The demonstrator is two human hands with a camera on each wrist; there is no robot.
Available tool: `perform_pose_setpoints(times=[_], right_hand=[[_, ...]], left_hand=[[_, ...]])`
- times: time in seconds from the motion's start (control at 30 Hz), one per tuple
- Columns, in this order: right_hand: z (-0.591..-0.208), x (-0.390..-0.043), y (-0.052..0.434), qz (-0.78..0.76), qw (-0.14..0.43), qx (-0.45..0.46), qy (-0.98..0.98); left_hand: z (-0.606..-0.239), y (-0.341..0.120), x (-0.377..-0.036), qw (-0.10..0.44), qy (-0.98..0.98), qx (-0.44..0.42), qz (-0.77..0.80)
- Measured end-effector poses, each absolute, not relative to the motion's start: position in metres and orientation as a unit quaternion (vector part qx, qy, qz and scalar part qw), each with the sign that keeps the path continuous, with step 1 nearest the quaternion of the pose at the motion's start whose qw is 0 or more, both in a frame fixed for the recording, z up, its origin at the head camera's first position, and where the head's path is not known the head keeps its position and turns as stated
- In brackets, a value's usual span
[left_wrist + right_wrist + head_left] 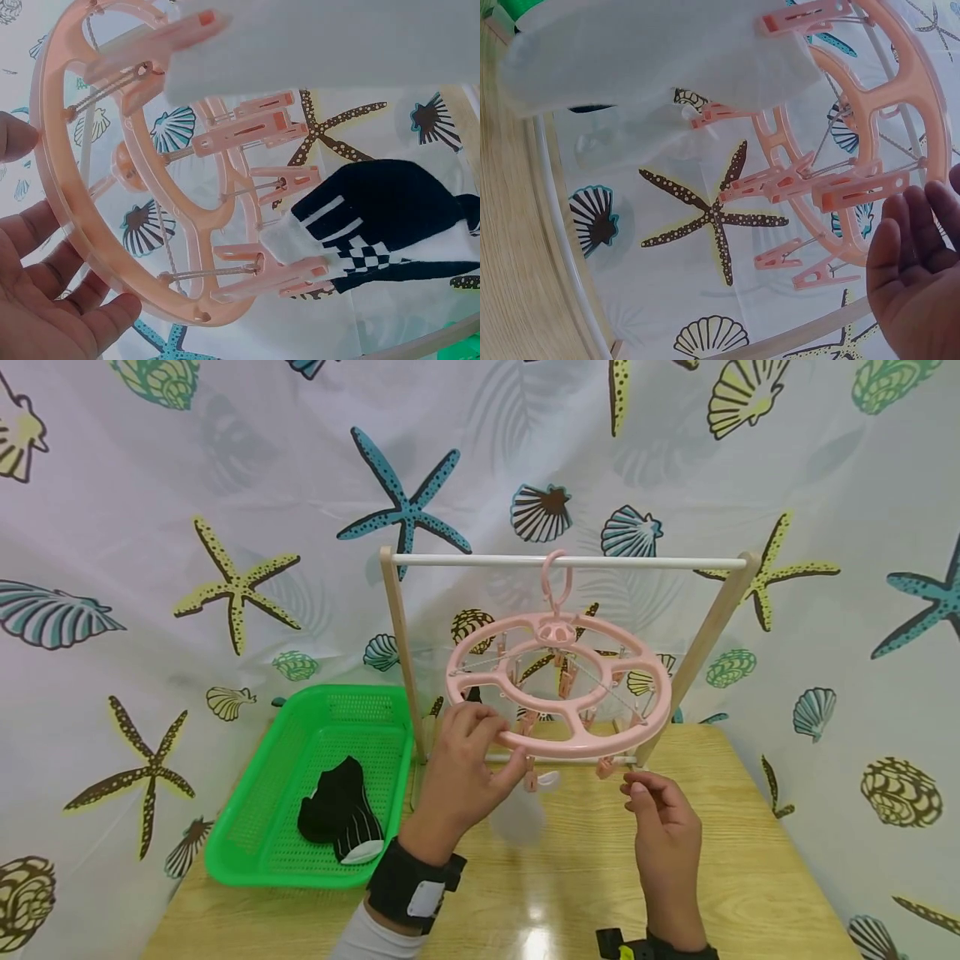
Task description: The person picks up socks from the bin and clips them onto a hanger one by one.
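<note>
A round pink clip hanger hangs by its hook from a white rod. My left hand grips its rim at the front left, thumb low and fingers over the top. Close to a pink clip at the front right is my right hand, fingers loosely bent and holding nothing. In the right wrist view its fingertips come right at the rim beside a clip. White socks hang from clips. A black-and-white sock with a checked band hangs from another clip in the left wrist view.
A green basket stands left of the rack with black socks inside. The rack has wooden posts and a white top rod. Beneath is a wooden table; a shell-and-starfish patterned sheet hangs behind.
</note>
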State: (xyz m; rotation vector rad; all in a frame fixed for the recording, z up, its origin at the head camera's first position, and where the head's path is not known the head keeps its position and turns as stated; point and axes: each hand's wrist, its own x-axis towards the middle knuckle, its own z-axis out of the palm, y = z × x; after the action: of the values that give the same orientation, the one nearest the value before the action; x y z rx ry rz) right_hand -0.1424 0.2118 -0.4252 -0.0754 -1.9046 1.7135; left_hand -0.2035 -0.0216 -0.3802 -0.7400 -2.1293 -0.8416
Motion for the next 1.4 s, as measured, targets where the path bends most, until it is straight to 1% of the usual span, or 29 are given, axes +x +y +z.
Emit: perform_pose_setpoints(times=[0.1, 0.27, 0.43, 0.6, 0.83, 1.23, 1.4], right_hand=[[-0.425, -0.145, 0.213, 0.655, 0.266, -0.033, -0.707], [-0.424, -0.151, 0.217, 0.650, 0.199, -0.030, -0.732], [-0.422, -0.157, 0.220, 0.634, 0.167, 0.008, -0.755], [-0.419, -0.164, 0.221, 0.634, 0.150, 0.049, -0.757], [-0.419, -0.172, 0.221, 0.664, 0.137, 0.129, -0.723], [-0.421, -0.170, 0.221, 0.656, 0.110, 0.136, -0.734], [-0.422, -0.166, 0.220, 0.661, 0.115, 0.146, -0.727]], left_hand=[[-0.380, -0.023, -0.204, 0.361, -0.823, -0.291, -0.329], [-0.379, -0.026, -0.205, 0.357, -0.820, -0.296, -0.336], [-0.379, -0.027, -0.206, 0.356, -0.821, -0.300, -0.330], [-0.378, -0.030, -0.208, 0.357, -0.819, -0.306, -0.329], [-0.379, -0.035, -0.212, 0.359, -0.816, -0.314, -0.327], [-0.377, -0.039, -0.214, 0.349, -0.813, -0.320, -0.338], [-0.377, -0.041, -0.215, 0.341, -0.812, -0.318, -0.351]])
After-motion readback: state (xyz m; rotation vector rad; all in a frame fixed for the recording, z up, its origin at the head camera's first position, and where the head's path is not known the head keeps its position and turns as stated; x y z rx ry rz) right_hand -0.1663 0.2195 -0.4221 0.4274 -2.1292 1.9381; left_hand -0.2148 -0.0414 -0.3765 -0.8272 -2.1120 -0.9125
